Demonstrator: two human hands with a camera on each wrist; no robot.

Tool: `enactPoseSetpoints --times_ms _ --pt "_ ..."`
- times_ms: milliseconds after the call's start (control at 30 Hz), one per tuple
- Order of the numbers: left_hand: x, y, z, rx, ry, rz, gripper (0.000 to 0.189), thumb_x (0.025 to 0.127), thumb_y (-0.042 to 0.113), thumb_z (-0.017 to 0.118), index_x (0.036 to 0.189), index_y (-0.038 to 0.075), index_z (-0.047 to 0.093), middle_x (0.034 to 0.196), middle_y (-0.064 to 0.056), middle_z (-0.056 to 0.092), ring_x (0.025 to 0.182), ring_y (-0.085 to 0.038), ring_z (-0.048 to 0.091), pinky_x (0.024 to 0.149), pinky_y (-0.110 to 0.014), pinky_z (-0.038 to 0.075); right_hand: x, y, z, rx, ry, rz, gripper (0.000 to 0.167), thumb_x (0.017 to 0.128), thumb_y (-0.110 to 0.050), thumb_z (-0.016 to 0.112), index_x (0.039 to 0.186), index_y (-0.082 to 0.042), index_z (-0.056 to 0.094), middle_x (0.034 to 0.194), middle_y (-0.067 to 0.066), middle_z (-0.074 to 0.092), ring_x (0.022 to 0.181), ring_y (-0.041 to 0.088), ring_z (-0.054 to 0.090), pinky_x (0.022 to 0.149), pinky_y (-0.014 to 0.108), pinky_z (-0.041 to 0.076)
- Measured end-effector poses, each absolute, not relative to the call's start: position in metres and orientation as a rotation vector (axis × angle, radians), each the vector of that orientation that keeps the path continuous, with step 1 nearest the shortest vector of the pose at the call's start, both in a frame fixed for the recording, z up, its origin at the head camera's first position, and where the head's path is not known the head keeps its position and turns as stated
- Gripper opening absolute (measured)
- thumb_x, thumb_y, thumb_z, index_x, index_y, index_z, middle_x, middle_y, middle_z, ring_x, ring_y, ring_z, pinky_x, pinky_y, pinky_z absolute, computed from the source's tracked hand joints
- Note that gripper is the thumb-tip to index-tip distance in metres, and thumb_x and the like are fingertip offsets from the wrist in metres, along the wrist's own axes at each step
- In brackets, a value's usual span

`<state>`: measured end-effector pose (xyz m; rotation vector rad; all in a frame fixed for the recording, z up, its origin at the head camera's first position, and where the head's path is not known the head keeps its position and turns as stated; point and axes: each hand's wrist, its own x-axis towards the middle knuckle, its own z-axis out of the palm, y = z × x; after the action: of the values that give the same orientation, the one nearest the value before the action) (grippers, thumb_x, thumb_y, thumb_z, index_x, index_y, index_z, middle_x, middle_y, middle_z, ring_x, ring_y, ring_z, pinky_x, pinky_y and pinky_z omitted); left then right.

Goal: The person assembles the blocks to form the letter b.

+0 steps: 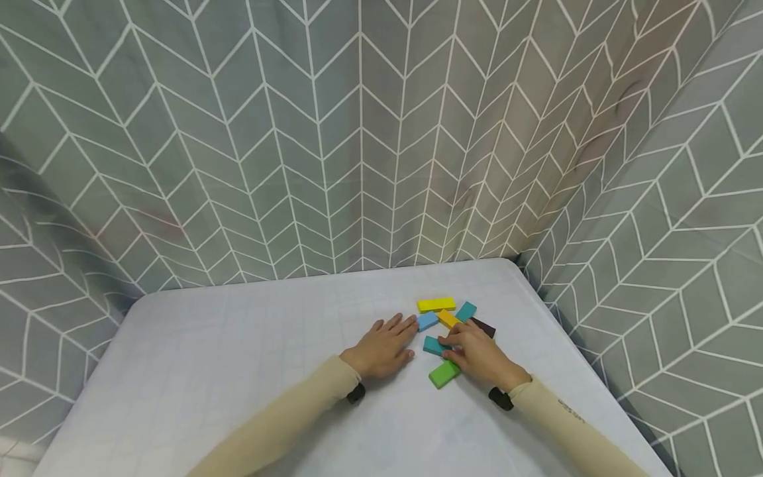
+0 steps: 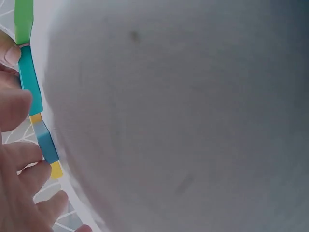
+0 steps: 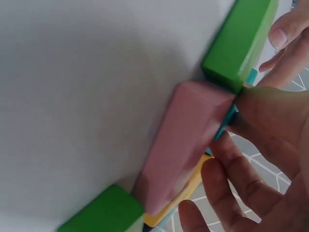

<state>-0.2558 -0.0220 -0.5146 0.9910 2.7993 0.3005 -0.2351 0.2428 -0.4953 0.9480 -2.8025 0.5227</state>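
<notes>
My right hand (image 1: 479,354) pinches a teal block (image 1: 435,346) between thumb and index finger, its other fingers bent over the blocks behind. My left hand (image 1: 384,348) lies flat to the left, fingers spread, with its fingertips right at a light blue block (image 1: 427,321). A green block (image 1: 444,374) lies nearest the body, just below my right thumb. In the right wrist view a pink block (image 3: 183,145) and a second green block (image 3: 104,212) sit under the right hand, largely hidden from the head view.
Beyond the hands are a long yellow block (image 1: 436,305), an orange-yellow block (image 1: 449,319), another teal block (image 1: 466,311) and a dark brown block (image 1: 483,327). All lie on a white-covered table (image 1: 238,371). A grey patterned curtain (image 1: 334,132) hangs behind and beside it.
</notes>
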Motion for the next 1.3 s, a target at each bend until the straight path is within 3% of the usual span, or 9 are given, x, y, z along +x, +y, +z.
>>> enactPoseSetpoints --times_ms 167,233,500,733,967,1067,1167,1233,1300 --pt "-0.253 -0.016 -0.513 1.035 2.856 0.201 0.062 0.113 0.041 0.048 0.169 0.02 0.03 0.175 -0.001 0.031 0.161 -0.031 0.03 0.126 -0.057 0.032 -0.237 0.238 -0.493 0.885 -2.858 0.539 0.024 0.09 -0.019 0.086 0.11 -0.006 0.084 0.092 -0.002 0.072 0.082 0.008 0.048 0.071 0.026 0.045" --pt "-0.252 -0.014 -0.512 1.066 2.881 0.138 0.06 0.113 0.041 0.048 0.167 0.02 0.034 0.172 -0.002 0.036 0.158 -0.031 0.035 0.125 -0.056 0.035 -0.237 0.236 -0.491 0.858 -2.885 0.549 0.025 0.089 -0.022 0.087 0.107 -0.006 0.084 0.091 -0.002 0.074 0.081 0.007 0.049 0.069 0.023 0.043" --pt "-0.241 -0.014 -0.507 1.021 2.923 0.048 0.055 0.112 0.039 0.05 0.162 0.015 0.045 0.173 -0.001 0.035 0.157 -0.027 0.039 0.123 -0.054 0.038 -0.237 0.226 -0.491 0.861 -2.884 0.525 0.026 0.087 -0.026 0.089 0.104 -0.006 0.084 0.083 -0.005 0.075 0.077 0.005 0.056 0.071 0.025 0.047" --pt "-0.22 -0.022 -0.496 0.956 2.974 -0.034 0.045 0.108 0.037 0.061 0.147 0.013 0.061 0.149 -0.003 0.062 0.135 -0.025 0.059 0.113 -0.053 0.049 -0.235 0.215 -0.496 0.911 -2.889 0.544 0.045 0.091 -0.029 0.085 0.128 -0.004 0.077 0.074 -0.01 0.063 0.073 0.005 0.05 0.066 0.021 0.042" --pt "-0.2 -0.035 -0.495 1.021 3.111 -0.131 0.036 0.102 0.035 0.072 0.13 0.013 0.072 0.118 0.002 0.066 0.106 -0.019 0.064 0.097 -0.043 0.056 -0.236 0.204 -0.497 0.964 -2.9 0.548 0.055 0.097 -0.032 0.079 0.142 -0.003 0.067 0.068 -0.012 0.047 0.063 0.0 0.04 0.064 0.026 0.042" --pt "-0.19 -0.043 -0.495 1.037 3.144 -0.107 0.032 0.1 0.035 0.075 0.125 0.013 0.075 0.113 0.001 0.066 0.1 -0.019 0.064 0.091 -0.04 0.056 -0.239 0.198 -0.498 0.989 -2.916 0.53 0.055 0.098 -0.036 0.077 0.14 -0.001 0.067 0.068 -0.012 0.044 0.06 0.0 0.037 0.087 0.036 0.057" --pt "-0.181 -0.05 -0.499 1.036 3.158 -0.042 0.03 0.099 0.034 0.075 0.122 0.015 0.077 0.11 0.001 0.066 0.096 -0.018 0.064 0.085 -0.037 0.055 -0.241 0.192 -0.499 1.003 -2.923 0.538 0.056 0.097 -0.038 0.078 0.137 0.002 0.068 0.065 -0.012 0.043 0.058 0.0 0.035 0.112 0.054 0.049" --pt "-0.175 -0.055 -0.5 1.032 3.161 0.01 0.028 0.099 0.034 0.076 0.121 0.016 0.078 0.11 0.001 0.067 0.094 -0.017 0.064 0.082 -0.035 0.054 -0.241 0.188 -0.498 0.986 -2.94 0.54 0.057 0.096 -0.038 0.078 0.136 0.001 0.069 0.064 -0.011 0.043 0.06 0.002 0.036 0.106 0.044 0.054" --pt "-0.169 -0.058 -0.501 1.033 3.171 0.043 0.027 0.098 0.034 0.077 0.119 0.017 0.079 0.109 0.001 0.068 0.093 -0.017 0.065 0.081 -0.035 0.054 -0.241 0.183 -0.495 0.963 -2.964 0.548 0.058 0.096 -0.039 0.078 0.138 0.0 0.068 0.065 -0.011 0.043 0.062 0.003 0.038 0.087 0.031 0.053"
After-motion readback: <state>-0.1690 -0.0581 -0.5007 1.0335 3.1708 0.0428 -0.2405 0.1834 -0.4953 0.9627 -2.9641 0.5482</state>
